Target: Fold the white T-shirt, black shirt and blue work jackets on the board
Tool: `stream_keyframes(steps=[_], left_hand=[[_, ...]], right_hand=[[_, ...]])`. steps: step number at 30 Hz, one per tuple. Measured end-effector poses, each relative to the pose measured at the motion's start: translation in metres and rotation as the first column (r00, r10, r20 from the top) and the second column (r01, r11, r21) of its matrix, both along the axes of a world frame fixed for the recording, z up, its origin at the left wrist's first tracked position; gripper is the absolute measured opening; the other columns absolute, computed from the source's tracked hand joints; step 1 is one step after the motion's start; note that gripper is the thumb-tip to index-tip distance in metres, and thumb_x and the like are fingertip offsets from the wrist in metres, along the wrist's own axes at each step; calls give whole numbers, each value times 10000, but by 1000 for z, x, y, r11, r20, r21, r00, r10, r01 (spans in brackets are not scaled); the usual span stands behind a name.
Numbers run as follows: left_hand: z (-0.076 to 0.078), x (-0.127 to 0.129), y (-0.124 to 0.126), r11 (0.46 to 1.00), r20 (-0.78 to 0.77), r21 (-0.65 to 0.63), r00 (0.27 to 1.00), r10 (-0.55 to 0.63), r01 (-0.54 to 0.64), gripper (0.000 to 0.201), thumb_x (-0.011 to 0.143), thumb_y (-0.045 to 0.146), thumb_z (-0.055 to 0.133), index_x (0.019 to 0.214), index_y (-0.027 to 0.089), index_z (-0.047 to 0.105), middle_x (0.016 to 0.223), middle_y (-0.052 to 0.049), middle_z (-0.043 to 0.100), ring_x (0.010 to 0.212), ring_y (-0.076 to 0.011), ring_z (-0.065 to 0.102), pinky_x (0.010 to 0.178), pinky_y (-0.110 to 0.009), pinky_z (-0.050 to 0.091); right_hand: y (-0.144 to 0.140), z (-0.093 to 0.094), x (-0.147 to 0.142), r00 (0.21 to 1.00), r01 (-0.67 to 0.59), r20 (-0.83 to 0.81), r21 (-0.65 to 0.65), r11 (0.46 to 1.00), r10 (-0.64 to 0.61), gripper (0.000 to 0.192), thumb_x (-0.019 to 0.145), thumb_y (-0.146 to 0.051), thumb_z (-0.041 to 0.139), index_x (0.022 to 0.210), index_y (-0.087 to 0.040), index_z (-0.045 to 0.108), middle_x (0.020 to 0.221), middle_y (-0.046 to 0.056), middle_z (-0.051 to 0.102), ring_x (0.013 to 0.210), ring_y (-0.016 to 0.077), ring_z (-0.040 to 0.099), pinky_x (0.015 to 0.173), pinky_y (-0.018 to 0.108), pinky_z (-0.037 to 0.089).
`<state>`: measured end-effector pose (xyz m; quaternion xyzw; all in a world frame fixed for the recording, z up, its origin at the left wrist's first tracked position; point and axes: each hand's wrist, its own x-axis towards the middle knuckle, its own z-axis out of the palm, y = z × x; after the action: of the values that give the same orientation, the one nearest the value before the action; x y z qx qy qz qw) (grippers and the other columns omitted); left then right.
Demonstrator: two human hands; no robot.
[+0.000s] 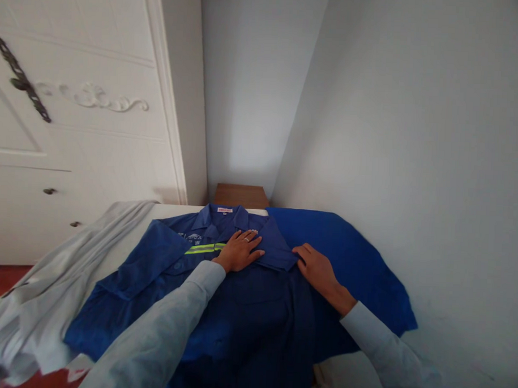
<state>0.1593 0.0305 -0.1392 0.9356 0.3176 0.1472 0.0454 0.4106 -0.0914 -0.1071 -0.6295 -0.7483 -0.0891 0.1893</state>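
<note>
A dark blue work shirt [255,296] with a collar, a white neck label and a yellow-green reflective stripe lies spread out, its collar at the far end. My left hand [241,250] rests flat on the chest of the shirt, fingers spread, a ring on one finger. At the right, my right hand [318,269] pinches the edge of the shirt's short sleeve between thumb and fingers. Under the shirt's right side lies a brighter blue cloth [346,248]. The shirt's other sleeve lies folded inward over its left side.
A light grey cloth [55,289] drapes over the left side of the white surface [117,240]. Beyond stands a brown wooden piece [242,194] in the corner. A white cabinet [95,137] with dark handles is on the left, and a pale wall [413,154] rises close on the right.
</note>
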Motion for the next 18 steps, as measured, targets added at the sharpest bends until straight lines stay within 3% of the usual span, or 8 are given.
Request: stream_keyframes(steps=[3, 6, 9, 11, 15, 18], left_hand=[[1, 0, -1, 1000, 12, -5, 1000, 1, -1, 652, 988, 628, 264, 1455, 233, 491, 1543, -112, 445, 1448, -268, 366, 1188, -508, 260], [1, 0, -2, 1000, 7, -5, 1000, 10, -10, 631, 996, 604, 267, 1453, 231, 492, 1544, -110, 446, 1449, -266, 364, 1189, -508, 257], [0, 0, -2, 1000, 7, 3, 1000, 12, -12, 606, 1008, 571, 256, 1447, 231, 499, 1539, -109, 453, 1443, -263, 373, 1185, -506, 264], [-1, 0, -1, 1000, 11, 8, 1000, 6, -6, 591, 1011, 555, 257, 1443, 235, 502, 1533, -106, 463, 1440, -260, 376, 1182, -504, 267], [-2, 0, 0, 1000, 15, 16, 1000, 3, -3, 574, 1007, 552, 279, 1436, 247, 509, 1527, -100, 472, 1437, -259, 378, 1180, -496, 268], [-1, 0, 0, 1000, 4, 13, 1000, 8, -8, 583, 1005, 559, 274, 1443, 246, 499, 1538, -97, 458, 1442, -256, 369, 1185, -489, 255]], right_hand=[[-8, -9, 3, 997, 79, -17, 51, 996, -78, 153, 848, -113, 480, 870, -212, 594, 829, 34, 655, 744, 181, 625, 665, 282, 468], [-15, -13, 3, 996, 68, 52, 75, 995, -72, 140, 852, -131, 485, 758, -222, 533, 735, 23, 610, 694, 182, 588, 641, 286, 441], [-19, -7, 2, 992, 19, 127, 69, 997, -28, 149, 869, -139, 489, 761, -223, 548, 767, 43, 614, 731, 201, 584, 677, 311, 460], [-21, 0, 1, 990, 0, 137, 84, 997, -12, 134, 876, -134, 500, 872, -209, 610, 869, 75, 641, 812, 223, 601, 742, 344, 488], [-20, 17, -6, 963, -184, 206, 18, 983, 177, 336, 884, -92, 507, 1174, -199, 638, 1179, 128, 640, 1065, 264, 593, 872, 400, 493], [-18, 23, -7, 901, -318, 247, -182, 930, 356, 243, 895, -85, 530, 1045, -193, 688, 1096, 94, 685, 984, 234, 619, 838, 371, 498]])
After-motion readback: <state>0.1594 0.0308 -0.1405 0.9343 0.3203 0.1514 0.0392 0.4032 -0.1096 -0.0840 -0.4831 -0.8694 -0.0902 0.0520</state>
